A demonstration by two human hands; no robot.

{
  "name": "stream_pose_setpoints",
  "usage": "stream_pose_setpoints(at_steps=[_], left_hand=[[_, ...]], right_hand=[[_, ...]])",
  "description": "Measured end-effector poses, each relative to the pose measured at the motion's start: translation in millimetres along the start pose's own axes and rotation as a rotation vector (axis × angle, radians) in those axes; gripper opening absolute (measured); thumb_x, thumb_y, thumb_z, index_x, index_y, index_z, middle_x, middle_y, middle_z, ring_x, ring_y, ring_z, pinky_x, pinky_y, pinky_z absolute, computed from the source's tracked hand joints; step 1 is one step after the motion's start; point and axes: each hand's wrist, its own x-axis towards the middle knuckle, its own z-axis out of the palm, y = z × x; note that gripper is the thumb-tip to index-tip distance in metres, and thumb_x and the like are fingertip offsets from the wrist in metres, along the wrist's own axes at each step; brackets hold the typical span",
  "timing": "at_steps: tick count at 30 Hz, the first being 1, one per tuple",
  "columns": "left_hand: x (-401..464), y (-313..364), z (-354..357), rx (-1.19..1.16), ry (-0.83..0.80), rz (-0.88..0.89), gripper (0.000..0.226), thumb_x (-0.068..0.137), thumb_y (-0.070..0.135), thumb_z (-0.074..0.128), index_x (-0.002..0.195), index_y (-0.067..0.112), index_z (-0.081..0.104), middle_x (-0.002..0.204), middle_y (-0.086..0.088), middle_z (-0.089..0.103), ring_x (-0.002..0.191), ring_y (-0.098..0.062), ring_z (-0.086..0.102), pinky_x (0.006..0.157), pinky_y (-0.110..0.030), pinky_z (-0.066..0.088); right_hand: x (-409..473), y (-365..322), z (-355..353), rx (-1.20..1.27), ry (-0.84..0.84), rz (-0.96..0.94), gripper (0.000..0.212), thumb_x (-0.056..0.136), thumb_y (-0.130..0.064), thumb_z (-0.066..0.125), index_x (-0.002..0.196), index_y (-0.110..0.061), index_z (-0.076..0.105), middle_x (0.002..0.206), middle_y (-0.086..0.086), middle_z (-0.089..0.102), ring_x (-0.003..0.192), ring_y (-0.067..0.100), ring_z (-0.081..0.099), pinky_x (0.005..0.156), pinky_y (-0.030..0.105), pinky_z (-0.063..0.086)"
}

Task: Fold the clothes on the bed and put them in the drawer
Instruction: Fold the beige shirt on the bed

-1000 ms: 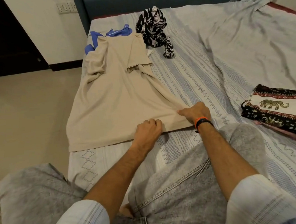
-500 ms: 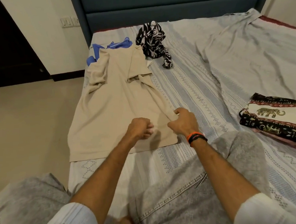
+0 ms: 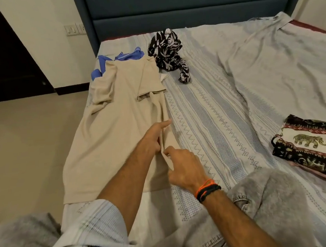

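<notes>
Black-and-white garment (image 3: 165, 51) and blue cloth (image 3: 104, 63) flank beige shirt (image 3: 119, 116).

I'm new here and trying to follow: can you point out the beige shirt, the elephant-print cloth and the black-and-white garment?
beige shirt (image 3: 109, 138): head view, flat middle.
elephant-print cloth (image 3: 306, 142): head view, cream band.
black-and-white garment (image 3: 164, 46): head view, bunched top.

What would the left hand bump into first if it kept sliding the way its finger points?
Likely nothing solid: the left hand points up and right off the beige shirt onto the bare bedsheet. The black-and-white garment seems left of that line.
</notes>
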Motion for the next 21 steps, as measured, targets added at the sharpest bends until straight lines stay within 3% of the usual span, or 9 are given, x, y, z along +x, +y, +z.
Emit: stream_pose_setpoints(at_steps=[4, 8, 13, 15, 18, 21], left_hand=[[17, 13, -6, 0.03, 0.287, 0.087, 0.052, 0.067, 0.013, 0.083, 0.113, -0.001, 0.063, 0.098, -0.015, 0.071, 0.085, -0.031, 0.067, 0.073, -0.041, 0.057], [38, 26, -27, 0.187, 0.522, 0.203, 0.041, 0.079, 0.007, 0.071, 0.117, -0.004, 0.061, 0.112, -0.019, 0.068, 0.096, -0.034, 0.064, 0.083, -0.047, 0.057], [41, 30, -42, 0.194, 0.378, 0.261, 0.057, 0.086, 0.007, 0.073, 0.137, 0.002, 0.048, 0.124, -0.012, 0.061, 0.107, -0.029, 0.062, 0.082, -0.038, 0.056], [37, 25, -47, 0.233, 0.304, 0.308, 0.064, 0.085, -0.001, 0.071, 0.141, 0.014, 0.043, 0.128, 0.0, 0.051, 0.113, -0.024, 0.058, 0.071, -0.027, 0.05], [33, 17, -58, 0.278, 0.197, 0.384, 0.067, 0.082, -0.017, 0.064, 0.135, 0.022, 0.051, 0.129, -0.002, 0.053, 0.1, -0.02, 0.061, 0.061, -0.02, 0.051], [31, 11, -66, 0.311, 0.137, 0.477, 0.07, 0.079, -0.03, 0.051, 0.132, 0.015, 0.059, 0.133, -0.005, 0.056, 0.097, -0.005, 0.058, 0.069, -0.017, 0.052]], right_hand=[[5, 0, 5, 0.001, -0.072, -0.03, 0.061, 0.075, -0.013, 0.062, 0.133, -0.021, 0.045, 0.114, 0.005, 0.064, 0.102, 0.032, 0.063, 0.084, 0.043, 0.053], [5, -6, 10, -0.025, -0.131, -0.075, 0.067, 0.074, -0.011, 0.062, 0.139, -0.018, 0.045, 0.122, 0.004, 0.056, 0.106, 0.032, 0.06, 0.086, 0.041, 0.053], [4, -20, 21, 0.015, -0.136, -0.153, 0.057, 0.077, -0.009, 0.06, 0.132, -0.013, 0.05, 0.117, 0.007, 0.054, 0.098, 0.034, 0.059, 0.079, 0.043, 0.053], [3, -24, 26, -0.011, -0.152, -0.171, 0.052, 0.078, -0.009, 0.06, 0.129, -0.013, 0.051, 0.115, 0.007, 0.054, 0.096, 0.033, 0.059, 0.076, 0.041, 0.052], [3, -23, 32, -0.016, -0.15, -0.187, 0.051, 0.078, -0.007, 0.059, 0.128, -0.014, 0.052, 0.114, 0.005, 0.056, 0.095, 0.029, 0.059, 0.078, 0.041, 0.053], [3, -22, 39, 0.059, -0.147, -0.23, 0.054, 0.077, -0.004, 0.06, 0.13, -0.011, 0.054, 0.114, 0.005, 0.06, 0.098, 0.025, 0.059, 0.083, 0.042, 0.054]])
